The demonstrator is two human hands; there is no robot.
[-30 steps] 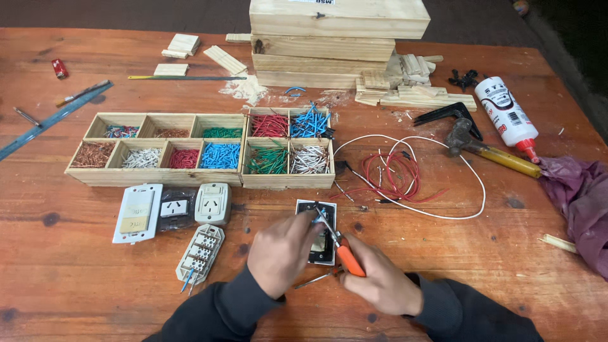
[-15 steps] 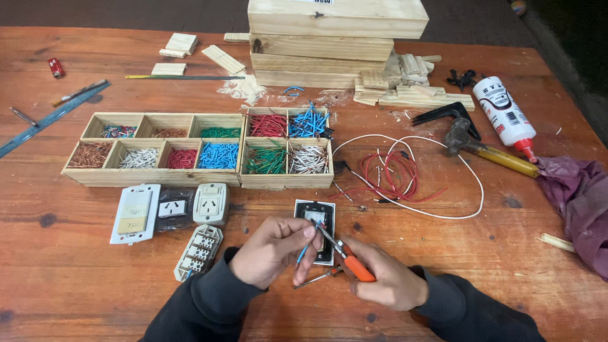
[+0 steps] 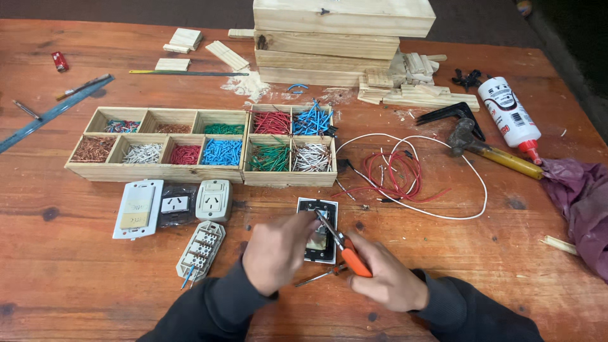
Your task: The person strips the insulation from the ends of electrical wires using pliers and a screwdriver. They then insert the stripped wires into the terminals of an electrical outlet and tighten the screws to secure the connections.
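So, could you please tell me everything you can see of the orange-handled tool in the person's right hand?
The orange-handled tool looks like a small pair of pliers or cutters: smooth orange grips and slim grey metal jaws. The right hand grips the handles, so only part of them shows. It lies tilted, jaws pointing up and left over the black wall plate on the wooden table, close to the left hand. Whether the tips touch anything I cannot tell.

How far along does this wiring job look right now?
Done: cut wire bits sit sorted by colour in the wooden trays. In hand: the right hand holds orange-handled pliers to the black switch plate, with the left hand beside it. Left, seemingly: three other switch and socket units lie untouched, and the red and white wire coil lies loose.
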